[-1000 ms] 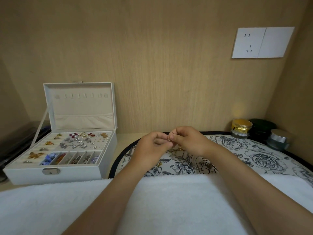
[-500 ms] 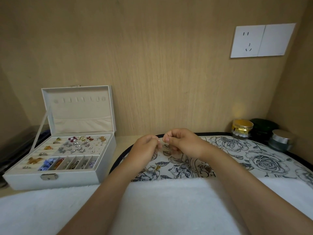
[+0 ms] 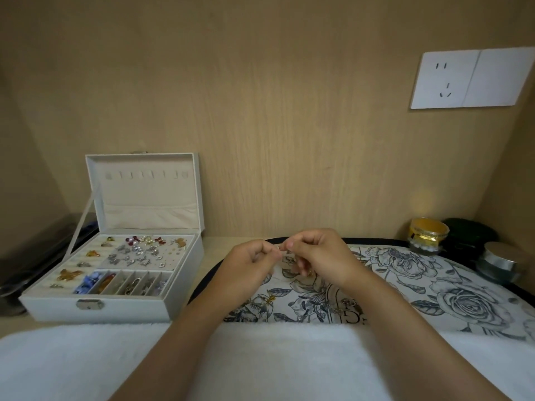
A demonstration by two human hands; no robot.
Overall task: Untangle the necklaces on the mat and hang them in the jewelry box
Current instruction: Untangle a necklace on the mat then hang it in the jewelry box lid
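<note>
**Two hands on one chain, none hung yet**

Nearest you, the white terry towel (image 3: 260, 357) covers the desk front and overlaps the near edge of the black-rimmed oval mat with grey-blue roses (image 3: 451, 293). Just beyond that overlap lie a small gold pendant piece (image 3: 270, 299) and a silvery link chain (image 3: 343, 305), apart from each other. Judgement: either could snag in the towel pile if dragged toward you.

Over the mat's middle, your left hand (image 3: 249, 266) and right hand (image 3: 321, 256) meet fingertip to fingertip. Each thumb and forefinger pinches the thin necklace chain (image 3: 280, 248), with the other fingers curled. The chain is too fine to follow along its length.

Left of the mat, across a bare strip of desk, stands the open white leatherette jewelry box (image 3: 98, 312). Its tray holds loose small pieces. The hook row (image 3: 147, 175) in the upright lid looks bare.

Progress, judged: early. Untangling is in hand and all hanging is left.

Room: the route to the hooks runs left and up, over the filled tray. Far right, a gold-lidded jar (image 3: 428, 231), a dark round jar (image 3: 467, 235) and a silver-capped jar (image 3: 499, 260) crowd the mat's rim, well apart from your hands. The wood-grain back wall (image 3: 289, 125) closes the space behind.
</note>
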